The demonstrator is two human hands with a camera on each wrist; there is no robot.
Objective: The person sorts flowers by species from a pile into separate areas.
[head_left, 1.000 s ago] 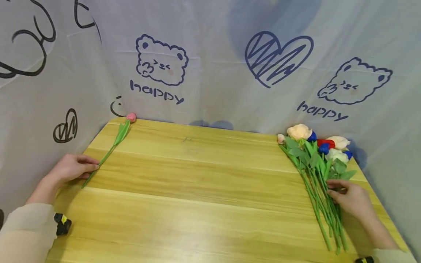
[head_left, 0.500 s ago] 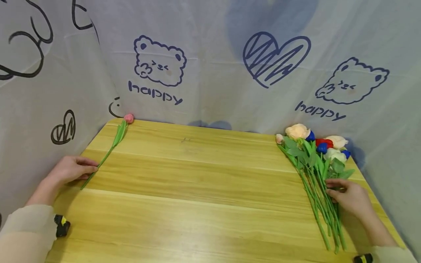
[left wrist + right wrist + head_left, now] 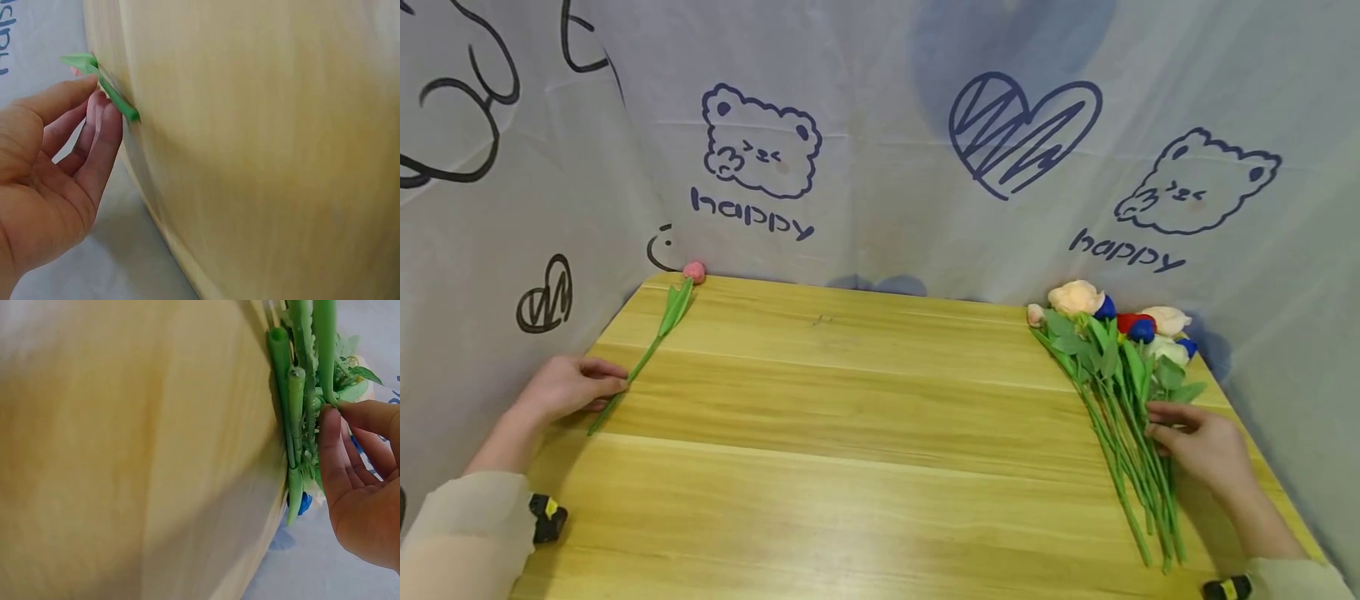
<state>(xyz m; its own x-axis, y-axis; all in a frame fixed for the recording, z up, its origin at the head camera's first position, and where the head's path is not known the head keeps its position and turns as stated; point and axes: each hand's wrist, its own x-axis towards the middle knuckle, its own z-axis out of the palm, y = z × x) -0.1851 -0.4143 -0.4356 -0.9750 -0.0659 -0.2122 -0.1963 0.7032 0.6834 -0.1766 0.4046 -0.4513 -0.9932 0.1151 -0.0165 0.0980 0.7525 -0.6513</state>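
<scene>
On the left side of the table lies a pink tulip (image 3: 694, 272) with a long green stem and leaves. My left hand (image 3: 568, 387) pinches its stem (image 3: 119, 100) low down between thumb and fingers. At the right, several flowers lie in a bunch with their green stems (image 3: 1120, 450) toward me; the blooms are peach, white, red and blue. With thumb and forefinger my right hand (image 3: 1206, 446) pinches one green stem (image 3: 325, 350) in this bunch. It appears to belong to the blue flower (image 3: 1142, 331) in front of the red one (image 3: 1126, 322).
The wooden table (image 3: 850, 400) spans the space between both hands. Pale cloth (image 3: 880, 208) with drawn bears, hearts and "happy" hangs behind and beside it. A dark device with a yellow mark (image 3: 548, 518) sits by the left sleeve.
The blue flower has shifted slightly right and away from me against its neighbours, along with my right hand. My left hand keeps its grip on the tulip. The view drifts slightly.
</scene>
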